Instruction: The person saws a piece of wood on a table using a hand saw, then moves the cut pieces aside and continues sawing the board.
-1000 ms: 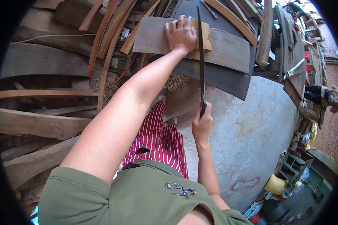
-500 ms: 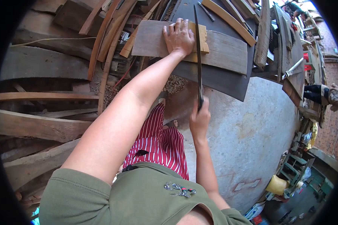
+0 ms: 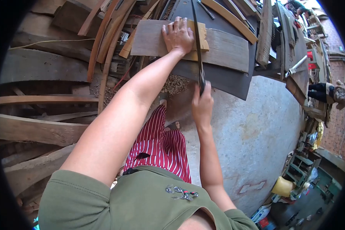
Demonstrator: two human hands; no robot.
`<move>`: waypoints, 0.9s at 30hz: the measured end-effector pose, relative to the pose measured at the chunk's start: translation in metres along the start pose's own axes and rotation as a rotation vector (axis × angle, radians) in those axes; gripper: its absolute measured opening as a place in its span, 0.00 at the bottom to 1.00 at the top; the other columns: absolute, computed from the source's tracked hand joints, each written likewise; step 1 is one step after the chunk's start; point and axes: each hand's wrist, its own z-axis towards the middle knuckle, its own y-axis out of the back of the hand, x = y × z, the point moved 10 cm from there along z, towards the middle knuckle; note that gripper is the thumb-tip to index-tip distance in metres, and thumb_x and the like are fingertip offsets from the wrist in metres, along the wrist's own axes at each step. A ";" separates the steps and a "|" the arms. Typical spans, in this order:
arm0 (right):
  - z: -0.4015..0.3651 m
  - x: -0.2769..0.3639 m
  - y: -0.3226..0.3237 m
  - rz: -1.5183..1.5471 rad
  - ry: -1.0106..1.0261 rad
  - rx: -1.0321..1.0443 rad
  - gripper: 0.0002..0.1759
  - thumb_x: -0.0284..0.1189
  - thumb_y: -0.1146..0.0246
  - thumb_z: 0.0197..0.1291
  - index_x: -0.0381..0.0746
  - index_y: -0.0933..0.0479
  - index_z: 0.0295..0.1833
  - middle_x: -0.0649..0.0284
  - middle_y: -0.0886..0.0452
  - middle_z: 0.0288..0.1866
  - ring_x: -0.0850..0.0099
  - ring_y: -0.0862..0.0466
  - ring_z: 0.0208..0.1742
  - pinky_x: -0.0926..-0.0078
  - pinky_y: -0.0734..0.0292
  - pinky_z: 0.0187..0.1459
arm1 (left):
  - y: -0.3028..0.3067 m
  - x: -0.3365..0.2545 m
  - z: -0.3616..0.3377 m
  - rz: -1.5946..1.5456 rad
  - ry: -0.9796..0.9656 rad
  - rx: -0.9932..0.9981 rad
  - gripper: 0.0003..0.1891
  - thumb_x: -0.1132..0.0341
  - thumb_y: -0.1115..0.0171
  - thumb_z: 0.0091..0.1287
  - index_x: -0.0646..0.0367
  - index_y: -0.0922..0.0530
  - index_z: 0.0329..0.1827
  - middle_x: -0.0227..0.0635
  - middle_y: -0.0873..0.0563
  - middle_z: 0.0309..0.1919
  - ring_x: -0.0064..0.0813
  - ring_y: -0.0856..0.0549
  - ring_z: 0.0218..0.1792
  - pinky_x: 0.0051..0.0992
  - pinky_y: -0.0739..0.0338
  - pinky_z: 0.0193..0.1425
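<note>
- Left hand [image 3: 177,36] is spread flat, pressing down on a small pale wood block [image 3: 204,40].
- The block sits on a grey plank [image 3: 230,50] on the dark desk [image 3: 226,82].
- Right hand [image 3: 202,105] is fisted round the saw [image 3: 197,50] handle, with the blade cutting the block just beside the left fingers.

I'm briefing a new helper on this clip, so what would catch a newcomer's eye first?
First the long dark hand saw, running up the middle of the view with the right hand gripping its handle. Just left of the blade, the left hand presses flat on a pale wood block lying on a grey plank. Below, a red-striped garment stands out against the concrete floor.
</note>
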 end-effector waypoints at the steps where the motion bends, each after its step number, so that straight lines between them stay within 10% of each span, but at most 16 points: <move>1: -0.024 -0.007 0.005 0.002 -0.010 0.008 0.11 0.30 0.45 0.73 0.35 0.31 0.54 0.39 0.18 0.31 0.39 0.16 0.36 0.48 0.23 0.27 | 0.001 -0.002 0.000 0.011 -0.018 -0.021 0.26 0.53 0.51 0.71 0.45 0.28 0.72 0.31 0.29 0.71 0.35 0.31 0.70 0.49 0.49 0.78; 6: -0.093 -0.024 0.024 0.037 -0.044 0.022 0.13 0.29 0.44 0.73 0.37 0.31 0.58 0.40 0.17 0.33 0.39 0.16 0.36 0.49 0.24 0.28 | 0.005 -0.002 -0.002 -0.007 -0.019 -0.005 0.26 0.53 0.51 0.71 0.46 0.29 0.72 0.32 0.29 0.71 0.36 0.31 0.70 0.49 0.51 0.79; 14: 0.046 0.000 -0.021 -0.043 -0.041 0.002 0.09 0.30 0.45 0.73 0.36 0.32 0.50 0.36 0.18 0.32 0.38 0.17 0.35 0.43 0.25 0.29 | -0.003 0.000 -0.001 0.005 -0.029 -0.027 0.26 0.53 0.50 0.70 0.45 0.29 0.72 0.31 0.29 0.71 0.36 0.31 0.70 0.49 0.51 0.78; 21: -0.093 -0.024 0.025 0.015 -0.119 0.062 0.12 0.29 0.44 0.73 0.38 0.30 0.58 0.41 0.17 0.33 0.40 0.15 0.37 0.48 0.24 0.31 | 0.002 0.001 -0.002 0.002 -0.012 -0.006 0.26 0.52 0.52 0.72 0.46 0.29 0.72 0.31 0.29 0.72 0.35 0.33 0.72 0.48 0.51 0.79; 27: 0.001 0.002 -0.002 0.014 0.067 -0.020 0.10 0.29 0.45 0.73 0.37 0.31 0.54 0.38 0.18 0.34 0.39 0.17 0.37 0.46 0.26 0.30 | 0.002 -0.002 -0.002 -0.006 -0.023 -0.019 0.26 0.53 0.52 0.72 0.46 0.29 0.72 0.30 0.29 0.72 0.35 0.32 0.71 0.47 0.51 0.79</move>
